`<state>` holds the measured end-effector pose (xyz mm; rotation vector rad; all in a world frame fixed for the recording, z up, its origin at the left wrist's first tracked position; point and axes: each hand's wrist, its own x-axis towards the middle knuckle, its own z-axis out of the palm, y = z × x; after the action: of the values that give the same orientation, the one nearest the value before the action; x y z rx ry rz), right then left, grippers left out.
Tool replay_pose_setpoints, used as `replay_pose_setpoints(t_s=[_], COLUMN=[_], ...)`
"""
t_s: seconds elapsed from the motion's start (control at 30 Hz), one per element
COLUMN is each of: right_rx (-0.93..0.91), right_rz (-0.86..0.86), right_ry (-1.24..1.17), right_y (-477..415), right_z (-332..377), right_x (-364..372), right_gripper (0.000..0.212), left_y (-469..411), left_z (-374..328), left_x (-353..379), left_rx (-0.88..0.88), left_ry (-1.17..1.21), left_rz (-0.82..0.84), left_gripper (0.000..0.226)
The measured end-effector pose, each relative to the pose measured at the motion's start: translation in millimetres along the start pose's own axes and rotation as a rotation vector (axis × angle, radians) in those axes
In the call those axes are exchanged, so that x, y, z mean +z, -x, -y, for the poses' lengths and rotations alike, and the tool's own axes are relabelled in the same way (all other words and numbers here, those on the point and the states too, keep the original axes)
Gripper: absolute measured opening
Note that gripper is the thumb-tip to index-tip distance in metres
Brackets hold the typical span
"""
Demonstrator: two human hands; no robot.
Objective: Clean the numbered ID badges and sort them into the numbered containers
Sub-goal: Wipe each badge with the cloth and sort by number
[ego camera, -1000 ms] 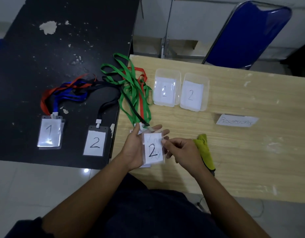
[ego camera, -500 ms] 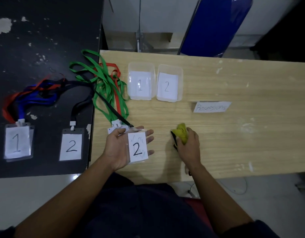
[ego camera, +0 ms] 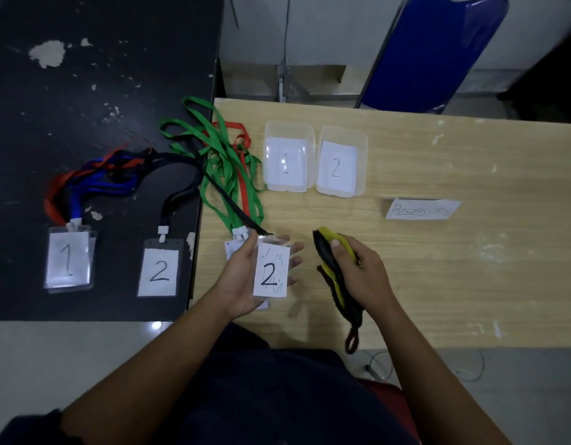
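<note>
Far left, black counter (ego camera: 101,91) with chipped paint carried a "1" badge (ego camera: 69,258) on a blue lanyard (ego camera: 94,187) tangled with red and black straps. Just right of it lay a "2" badge (ego camera: 159,271) on a black lanyard (ego camera: 178,197), near the black counter's right edge. Green lanyards (ego camera: 226,168) plus a red one (ego camera: 242,175) sprawled across the seam onto the wood counter (ego camera: 470,268). Left hand (ego camera: 245,277) was palm-up over the wood counter's near-left corner, fingers (ego camera: 294,248) spread flat, thumb on the left edge of a second "2" badge (ego camera: 271,271) resting on the palm; scribble marks showed around its number. A thin black strap ran from that badge's top up into the lanyard pile. Another badge's corner (ego camera: 231,250) peeked out under the hand, number hidden. Behind, two clear containers sat side by side, touching or nearly so: "1" container (ego camera: 289,160) left, "2" container (ego camera: 340,162) right, each holding only its paper label. Right hand (ego camera: 361,274) was just right of the held badge, fingers curled around a yellow-and-black cloth (ego camera: 332,271), thumb pressed on the yellow top; the cloth's tail and loop hung past the counter's near edge. Cloth was apart from the badge. Further right, a handwritten paper tag (ego camera: 420,209) lay on the wood, text illegible. Blue chair (ego camera: 438,53) stood behind the counter.
</note>
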<state>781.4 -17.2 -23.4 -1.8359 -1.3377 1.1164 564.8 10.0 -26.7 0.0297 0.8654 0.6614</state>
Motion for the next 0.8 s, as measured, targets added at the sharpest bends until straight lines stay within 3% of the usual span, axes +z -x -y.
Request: replay_pose_setpoints(t_s=[0.1, 0.2, 0.3, 0.47, 0.57, 0.67, 0.8], right_rx=[-0.204, -0.349, -0.356, -0.437, -0.476, -0.618, -0.722], right_rz=[0.021, 0.136, 0.249, 0.148, 0.101, 0.158, 0.21], right_ry=[0.031, 0.22, 0.399, 0.489, 0.421, 0.373, 0.519], right_y=[6, 8, 4, 10, 18, 32, 27], right_z=[28, 39, 38, 36, 38, 37, 33], right_x=[8, 21, 33, 44, 51, 57, 47], right_gripper=[0.028, 0.04, 0.057, 0.041, 0.034, 0.028, 0.029], left_y=[-1, 0, 0, 1, 1, 1, 3], left_z=[-2, -2, 0, 4, 6, 3, 1], left_x=[-2, 0, 3, 2, 5, 5, 3], left_rx=[0.015, 0.017, 0.009, -0.001, -0.009, 0.031, 0.03], left_ry=[-0.003, -0.024, -0.021, -0.034, -0.02, 0.03, -0.001], left_rz=[-0.064, -0.096, -0.102, -0.097, -0.115, -0.122, -0.119], left_gripper=[0.063, 0.067, 0.065, 0.063, 0.062, 0.069, 0.074])
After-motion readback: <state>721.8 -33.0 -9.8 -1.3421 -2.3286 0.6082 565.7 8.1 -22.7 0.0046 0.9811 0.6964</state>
